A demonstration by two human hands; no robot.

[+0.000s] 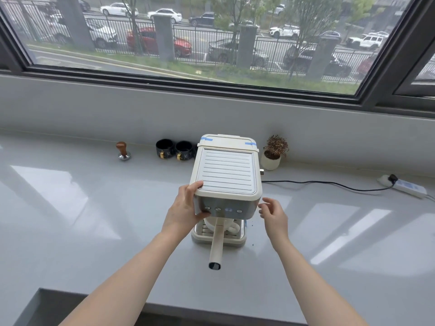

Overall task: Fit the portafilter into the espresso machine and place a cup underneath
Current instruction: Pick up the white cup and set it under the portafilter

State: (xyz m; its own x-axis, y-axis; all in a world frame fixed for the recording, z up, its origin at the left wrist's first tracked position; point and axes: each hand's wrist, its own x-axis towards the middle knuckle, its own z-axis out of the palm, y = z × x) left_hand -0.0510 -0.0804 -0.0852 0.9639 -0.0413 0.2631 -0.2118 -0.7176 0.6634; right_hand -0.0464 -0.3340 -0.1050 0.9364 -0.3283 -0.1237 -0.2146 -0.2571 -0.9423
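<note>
A cream espresso machine (pixel 227 175) stands on the grey counter, seen from above. The portafilter sits under its front, and its long cream handle (pixel 217 243) points straight toward me. A white cup (pixel 229 226) rests on the drip tray (pixel 235 241) below the machine's front, mostly hidden by the machine body and the handle. My left hand (pixel 187 205) grips the machine's front left corner, thumb under the button panel and fingers over the top edge. My right hand (pixel 273 212) hovers just right of the machine with fingers apart, holding nothing.
Two black cups (pixel 175 148) and a wooden-handled tamper (pixel 122 150) stand at the back left by the wall. A small potted plant (pixel 273 152) sits to the machine's right. A black cord (pixel 329 184) runs to a power strip (pixel 404 185). The counter's front edge (pixel 164 304) is near me.
</note>
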